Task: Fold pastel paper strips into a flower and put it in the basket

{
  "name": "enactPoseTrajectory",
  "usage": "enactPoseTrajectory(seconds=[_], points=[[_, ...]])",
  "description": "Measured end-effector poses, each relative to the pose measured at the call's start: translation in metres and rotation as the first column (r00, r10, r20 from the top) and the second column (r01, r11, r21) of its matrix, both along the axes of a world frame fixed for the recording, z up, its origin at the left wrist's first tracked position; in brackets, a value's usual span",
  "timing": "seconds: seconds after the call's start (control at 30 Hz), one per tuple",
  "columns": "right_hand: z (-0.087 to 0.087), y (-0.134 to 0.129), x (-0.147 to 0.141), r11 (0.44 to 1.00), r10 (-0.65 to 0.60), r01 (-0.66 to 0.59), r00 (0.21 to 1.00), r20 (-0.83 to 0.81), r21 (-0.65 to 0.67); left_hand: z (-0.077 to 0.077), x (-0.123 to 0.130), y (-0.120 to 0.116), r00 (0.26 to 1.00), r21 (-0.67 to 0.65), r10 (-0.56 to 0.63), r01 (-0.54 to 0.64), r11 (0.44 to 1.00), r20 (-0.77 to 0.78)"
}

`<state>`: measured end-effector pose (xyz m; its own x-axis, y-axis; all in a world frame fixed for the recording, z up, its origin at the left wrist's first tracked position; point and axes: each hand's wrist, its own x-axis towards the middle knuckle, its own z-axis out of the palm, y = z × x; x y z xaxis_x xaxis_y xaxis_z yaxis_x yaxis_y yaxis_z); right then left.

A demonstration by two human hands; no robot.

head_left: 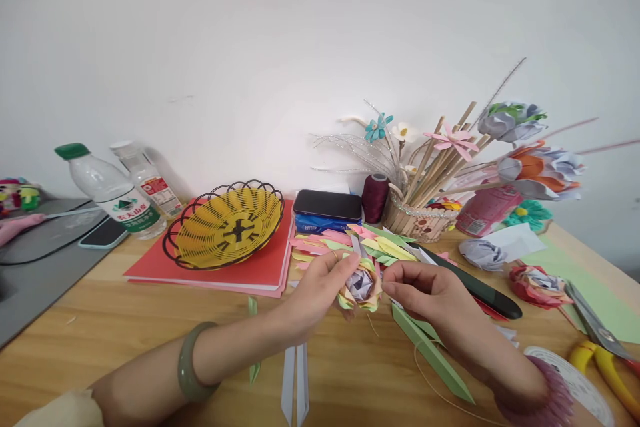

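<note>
My left hand (323,285) is closed around the left side of a folded-paper flower (361,285), with a lilac centre and yellow, green and peach petals. At the flower's right edge, my right hand (425,288) has thumb and forefinger pinched together; what lies between them is too small to make out. A thin tan thread (418,355) curves over the table below this hand. Behind the flower lie several folded paper strips (320,240) in pink, yellow and green. Long green strips (435,357) and white strips (295,380) lie nearer me.
A yellow woven basket (225,227) rests on red paper (150,260). Bottles (125,203) stand back left. A phone (327,203) tops a blue pack. Craft flowers and sticks fill a pot (420,220). Scissors (595,347) and a white spool (565,373) lie right.
</note>
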<state>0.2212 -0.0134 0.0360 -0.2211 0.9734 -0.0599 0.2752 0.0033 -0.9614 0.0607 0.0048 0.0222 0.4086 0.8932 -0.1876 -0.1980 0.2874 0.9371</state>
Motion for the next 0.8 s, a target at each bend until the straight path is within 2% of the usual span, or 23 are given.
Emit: enactPoseTrajectory(seconds=[0.2, 0.37, 0.5, 0.7, 0.8], points=[[0.0022, 0.0005, -0.0008, 1.000, 0.028, -0.028, 1.000, -0.002, 0.001, 0.0021, -0.0003, 0.0001, 1.000, -0.054, -0.006, 0.007, 0.999, 0.021], [-0.0020, 0.0007, 0.0021, 0.999, -0.033, 0.032, 0.996, -0.077, -0.014, 0.0043, -0.0002, 0.0002, 0.999, -0.068, -0.029, 0.030, 0.997, 0.019], [-0.0018, 0.0001, 0.0018, 0.996, -0.050, 0.056, 0.995, -0.089, 0.064, 0.0037, 0.0000, 0.0008, 0.999, -0.053, -0.033, 0.034, 0.998, 0.024], [0.0014, -0.0045, -0.0033, 0.991, -0.006, -0.001, 0.999, 0.048, 0.137, -0.0001, 0.0003, 0.0013, 1.000, -0.086, 0.021, -0.019, 0.996, 0.022], [-0.0009, -0.0047, -0.0041, 0.984, -0.019, -0.001, 0.994, 0.110, 0.176, -0.0013, -0.0011, 0.0024, 0.998, -0.064, 0.009, -0.005, 0.998, 0.064]])
